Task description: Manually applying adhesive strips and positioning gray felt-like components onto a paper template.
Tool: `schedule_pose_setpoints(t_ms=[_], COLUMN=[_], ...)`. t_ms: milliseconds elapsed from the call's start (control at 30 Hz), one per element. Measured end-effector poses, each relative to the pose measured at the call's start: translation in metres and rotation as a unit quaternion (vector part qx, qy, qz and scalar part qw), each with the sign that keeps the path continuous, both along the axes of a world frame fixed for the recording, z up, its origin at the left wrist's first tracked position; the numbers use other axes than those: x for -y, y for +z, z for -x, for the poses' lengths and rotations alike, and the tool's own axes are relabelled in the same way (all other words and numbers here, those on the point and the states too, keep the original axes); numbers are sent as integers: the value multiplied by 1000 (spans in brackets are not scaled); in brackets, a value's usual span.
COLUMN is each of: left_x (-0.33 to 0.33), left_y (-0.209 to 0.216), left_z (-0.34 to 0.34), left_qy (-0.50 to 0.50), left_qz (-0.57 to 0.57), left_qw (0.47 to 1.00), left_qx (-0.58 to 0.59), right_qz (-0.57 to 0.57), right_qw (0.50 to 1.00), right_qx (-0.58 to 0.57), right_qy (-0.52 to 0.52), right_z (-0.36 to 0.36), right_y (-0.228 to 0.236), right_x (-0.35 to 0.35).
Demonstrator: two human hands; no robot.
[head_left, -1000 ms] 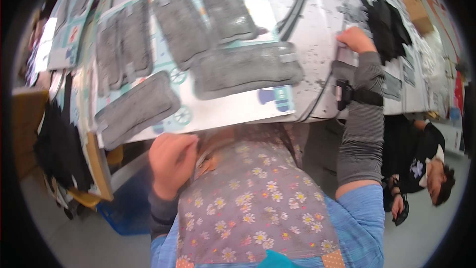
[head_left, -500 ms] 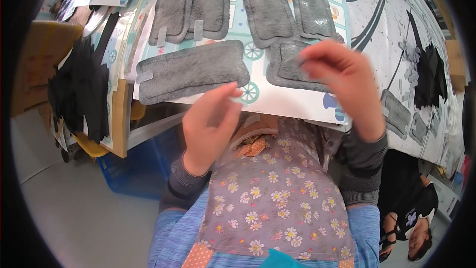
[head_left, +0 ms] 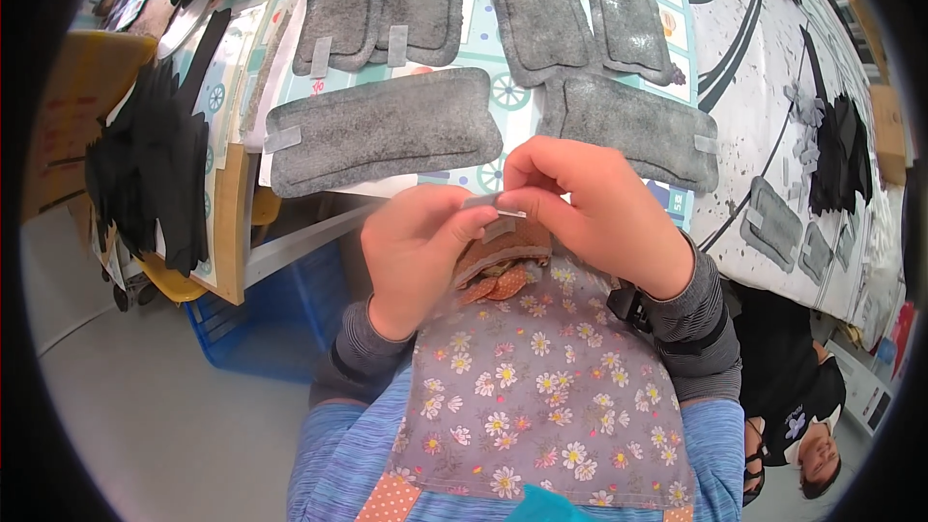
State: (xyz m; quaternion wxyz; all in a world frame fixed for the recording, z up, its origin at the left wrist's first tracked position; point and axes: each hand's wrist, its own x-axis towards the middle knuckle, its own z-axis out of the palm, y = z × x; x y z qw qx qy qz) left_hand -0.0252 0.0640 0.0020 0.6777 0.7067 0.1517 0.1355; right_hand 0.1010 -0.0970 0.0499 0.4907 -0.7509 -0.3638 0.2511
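Note:
My left hand (head_left: 418, 251) and my right hand (head_left: 592, 208) meet in front of my chest, above a flowered apron (head_left: 541, 396). Together their fingertips pinch a small grey strip (head_left: 491, 203), thin and pale, held level between them. Just beyond the hands lie two grey felt pads at the table's near edge: a wide one (head_left: 382, 130) on the left and another (head_left: 633, 130) on the right, each with a pale tab at one end. Several more grey pads (head_left: 541, 10) lie in a row farther back.
The table (head_left: 754, 87) has a patterned cover. Black pieces (head_left: 159, 174) hang off a wooden board at the left, above a blue crate (head_left: 256, 329). More black and grey pieces (head_left: 822, 164) lie at the right. Another person (head_left: 802, 406) sits low at the right.
My right hand came back from the far right of the table and my left hand rose from my lap; both now meet in front of me, pinching the small strip.

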Motion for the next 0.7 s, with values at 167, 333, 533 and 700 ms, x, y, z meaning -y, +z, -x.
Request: schedule_pose_setpoints(t_ms=[167, 333, 533, 700], left_x=[-6, -8, -16, -17], left_y=[-4, 1, 1, 0], left_z=[3, -4, -3, -5], left_qy=[-9, -33, -4, 18], left_qz=[32, -18, -85, -50], left_qw=[999, 996, 996, 998], left_qx=[20, 78, 12, -36], right_qz=[46, 43, 10, 1], right_qw=[995, 980, 993, 996], right_qx=[-56, -188, -107, -68], right_qy=[67, 54, 48, 58], right_z=[-4, -6, -14, -18], right_y=[13, 14, -1, 1], right_x=[-6, -12, -26, -30])
